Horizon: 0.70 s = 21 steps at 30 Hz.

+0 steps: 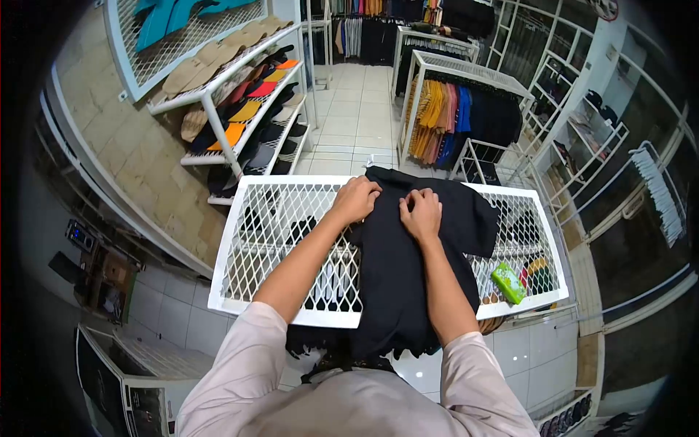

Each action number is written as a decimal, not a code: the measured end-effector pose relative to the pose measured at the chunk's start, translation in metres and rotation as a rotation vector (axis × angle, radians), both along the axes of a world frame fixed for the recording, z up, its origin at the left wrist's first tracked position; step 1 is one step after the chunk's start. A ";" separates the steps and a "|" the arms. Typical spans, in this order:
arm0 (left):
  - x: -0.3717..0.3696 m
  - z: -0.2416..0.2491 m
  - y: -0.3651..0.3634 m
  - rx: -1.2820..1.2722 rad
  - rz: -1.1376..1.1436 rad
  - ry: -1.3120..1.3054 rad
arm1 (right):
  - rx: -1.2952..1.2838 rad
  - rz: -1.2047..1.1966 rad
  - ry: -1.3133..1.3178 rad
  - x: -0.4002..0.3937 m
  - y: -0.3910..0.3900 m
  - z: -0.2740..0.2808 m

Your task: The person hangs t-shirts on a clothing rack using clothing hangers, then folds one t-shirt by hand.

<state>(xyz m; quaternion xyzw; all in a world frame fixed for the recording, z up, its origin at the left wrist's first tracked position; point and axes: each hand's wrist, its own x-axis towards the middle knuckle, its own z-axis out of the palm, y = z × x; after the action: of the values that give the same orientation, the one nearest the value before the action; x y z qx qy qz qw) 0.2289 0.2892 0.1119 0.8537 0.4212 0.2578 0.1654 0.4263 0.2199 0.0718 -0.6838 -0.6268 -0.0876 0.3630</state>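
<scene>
A black T-shirt lies across a white mesh rack top, one sleeve spread to the right and its lower end hanging over the near edge. My left hand is closed on the cloth at the shirt's left edge, near the far end. A little to the right, my right hand rests on the shirt with fingers curled and thumb pressed in, pinching the fabric. The exact fold between those fingertips is hard to make out. A bright green packet sits on the mesh to the right of the shirt.
Shelves of caps stand at the far left. Beyond the rack top are a clothes rack with colourful garments and a tiled floor. White hangers hang at the right, and a white cabinet is at lower left.
</scene>
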 end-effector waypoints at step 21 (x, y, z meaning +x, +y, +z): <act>0.023 -0.038 0.122 -0.265 0.066 -0.202 | -0.099 -0.176 0.041 -0.002 0.001 0.003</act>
<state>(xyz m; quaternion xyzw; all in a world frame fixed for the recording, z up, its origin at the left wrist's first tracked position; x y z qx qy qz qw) 0.2518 0.4113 0.0737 0.7799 0.4606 0.2896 0.3094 0.4243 0.2206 0.0747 -0.7550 -0.5603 -0.0739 0.3325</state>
